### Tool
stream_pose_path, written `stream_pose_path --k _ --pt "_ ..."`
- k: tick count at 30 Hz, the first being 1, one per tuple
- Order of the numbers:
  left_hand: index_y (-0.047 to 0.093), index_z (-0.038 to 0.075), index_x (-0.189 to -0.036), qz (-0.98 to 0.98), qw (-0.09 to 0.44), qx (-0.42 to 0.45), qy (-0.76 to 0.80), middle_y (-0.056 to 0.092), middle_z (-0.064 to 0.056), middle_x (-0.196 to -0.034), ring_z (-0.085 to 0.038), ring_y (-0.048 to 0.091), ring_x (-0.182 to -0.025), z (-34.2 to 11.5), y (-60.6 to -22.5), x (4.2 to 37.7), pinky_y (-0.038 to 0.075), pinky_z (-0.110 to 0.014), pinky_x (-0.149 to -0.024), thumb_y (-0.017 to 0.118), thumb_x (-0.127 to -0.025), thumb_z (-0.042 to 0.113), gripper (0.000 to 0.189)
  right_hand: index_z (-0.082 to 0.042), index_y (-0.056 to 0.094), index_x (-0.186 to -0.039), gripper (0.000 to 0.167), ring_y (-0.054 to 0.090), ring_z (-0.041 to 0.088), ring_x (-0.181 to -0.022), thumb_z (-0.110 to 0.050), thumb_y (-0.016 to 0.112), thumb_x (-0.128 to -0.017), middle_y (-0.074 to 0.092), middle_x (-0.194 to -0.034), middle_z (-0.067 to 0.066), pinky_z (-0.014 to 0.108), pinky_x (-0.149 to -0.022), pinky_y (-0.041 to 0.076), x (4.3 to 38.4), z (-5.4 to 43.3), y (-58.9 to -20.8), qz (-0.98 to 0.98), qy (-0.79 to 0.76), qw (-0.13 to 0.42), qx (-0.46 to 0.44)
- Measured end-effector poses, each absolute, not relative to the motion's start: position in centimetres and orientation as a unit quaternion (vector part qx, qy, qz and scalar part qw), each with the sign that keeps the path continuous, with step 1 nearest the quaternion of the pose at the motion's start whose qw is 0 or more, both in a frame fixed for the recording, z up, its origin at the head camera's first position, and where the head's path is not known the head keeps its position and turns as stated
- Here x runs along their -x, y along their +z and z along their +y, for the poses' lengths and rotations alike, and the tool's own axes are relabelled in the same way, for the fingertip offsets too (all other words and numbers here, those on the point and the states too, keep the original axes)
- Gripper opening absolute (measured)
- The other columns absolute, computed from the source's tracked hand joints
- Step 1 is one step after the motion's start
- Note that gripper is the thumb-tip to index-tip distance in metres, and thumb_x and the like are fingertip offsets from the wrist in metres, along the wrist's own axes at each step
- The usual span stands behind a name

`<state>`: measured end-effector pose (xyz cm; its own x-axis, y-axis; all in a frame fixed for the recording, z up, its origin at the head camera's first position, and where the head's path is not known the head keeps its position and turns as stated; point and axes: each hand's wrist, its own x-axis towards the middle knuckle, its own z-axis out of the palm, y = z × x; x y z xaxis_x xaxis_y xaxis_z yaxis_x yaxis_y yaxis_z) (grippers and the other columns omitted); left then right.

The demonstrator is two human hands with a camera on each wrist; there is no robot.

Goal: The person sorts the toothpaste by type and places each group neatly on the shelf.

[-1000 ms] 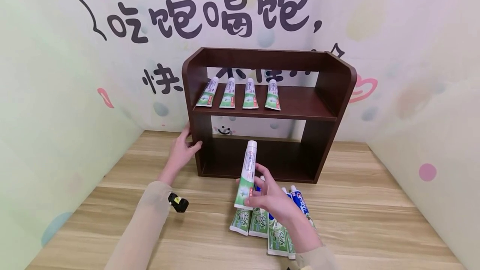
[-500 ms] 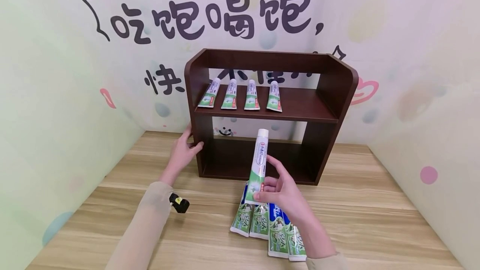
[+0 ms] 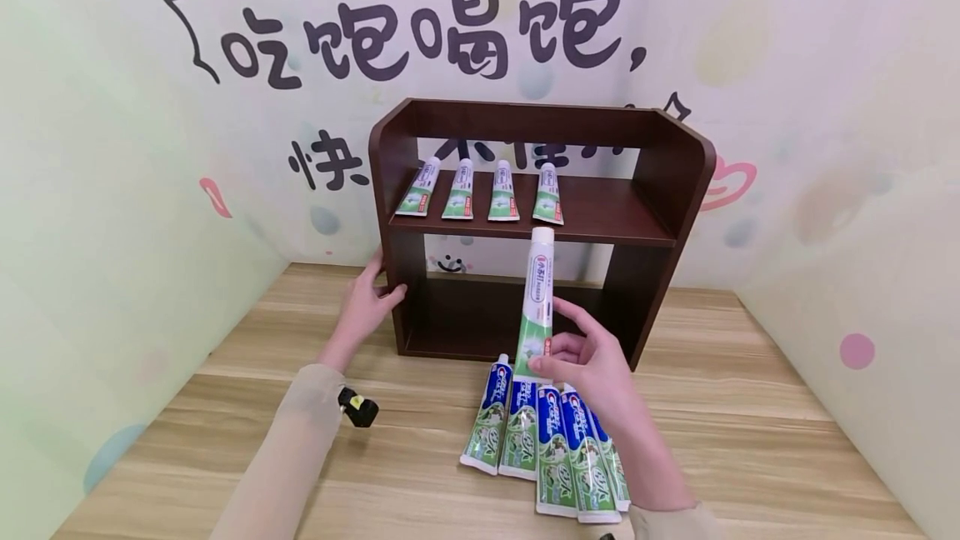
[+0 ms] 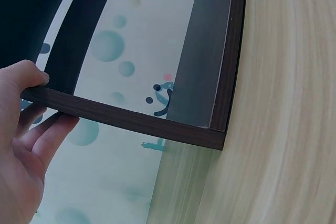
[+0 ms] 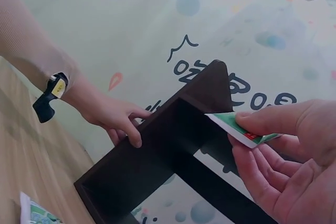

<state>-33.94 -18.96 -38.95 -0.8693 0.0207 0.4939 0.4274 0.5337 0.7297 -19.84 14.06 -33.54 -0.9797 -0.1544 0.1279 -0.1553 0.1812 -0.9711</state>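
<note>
My right hand (image 3: 592,361) pinches a white and green toothpaste tube (image 3: 538,298) near its flat end, cap up, in front of the shelf's lower opening. In the right wrist view the thumb lies over the tube's green end (image 5: 244,129). My left hand (image 3: 363,302) grips the left side panel of the dark brown two-tier shelf (image 3: 615,232); in the left wrist view the thumb (image 4: 31,74) is on one face and the fingers on the other. Several similar tubes (image 3: 503,194) lie in a row on the upper tier, caps toward the back.
On the wooden table (image 3: 420,457), several blue and green toothpaste tubes (image 3: 555,457) lie side by side in front of the shelf, below my right hand. A patterned wall (image 3: 247,132) with large black writing stands behind the shelf, with side walls left and right.
My right hand has carried the white and green tube up and to the right, toward the upper tier's edge, uncovering more of the blue and green tubes. The left hand keeps its grip on the shelf.
</note>
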Motion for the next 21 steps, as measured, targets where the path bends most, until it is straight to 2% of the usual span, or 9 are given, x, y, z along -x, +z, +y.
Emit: stream_pose_path --k 8,14,21 --pt "0.035 0.014 -0.154 -0.849 0.223 0.134 -0.461 0.054 -0.027 -0.141 -0.044 0.067 -0.108 -19.1 -39.0 33.9 0.059 -0.049 -0.086 0.066 -0.089 0.008 0.073 -0.020 0.044 -0.148 0.069 0.069 0.008 -0.082 -0.006 0.072 -0.087 0.070 -0.089 -0.011 0.023 -0.071 0.060 21.0 15.0 -31.6 -0.759 0.644 0.052 -0.076" --pt "0.034 0.014 -0.154 -0.849 0.226 0.137 -0.458 0.054 -0.028 -0.141 -0.044 0.067 -0.108 -19.0 -39.0 34.0 0.059 -0.049 -0.086 0.066 -0.088 0.008 0.073 -0.020 0.044 -0.149 0.065 0.070 0.004 -0.085 -0.013 0.071 -0.091 0.070 -0.095 -0.015 0.021 -0.073 0.060 21.9 15.8 -30.2 -0.756 0.646 0.076 -0.068" --pt "0.033 0.014 -0.155 -0.848 0.221 0.137 -0.462 0.052 -0.030 -0.142 -0.045 0.067 -0.108 -19.0 -39.0 34.0 0.059 -0.049 -0.086 0.066 -0.088 0.007 0.074 -0.017 0.041 -0.151 0.066 0.069 0.001 -0.088 -0.023 0.070 -0.092 0.068 -0.102 -0.018 0.017 -0.075 0.058 22.7 17.0 -28.9 -0.759 0.643 0.077 -0.063"
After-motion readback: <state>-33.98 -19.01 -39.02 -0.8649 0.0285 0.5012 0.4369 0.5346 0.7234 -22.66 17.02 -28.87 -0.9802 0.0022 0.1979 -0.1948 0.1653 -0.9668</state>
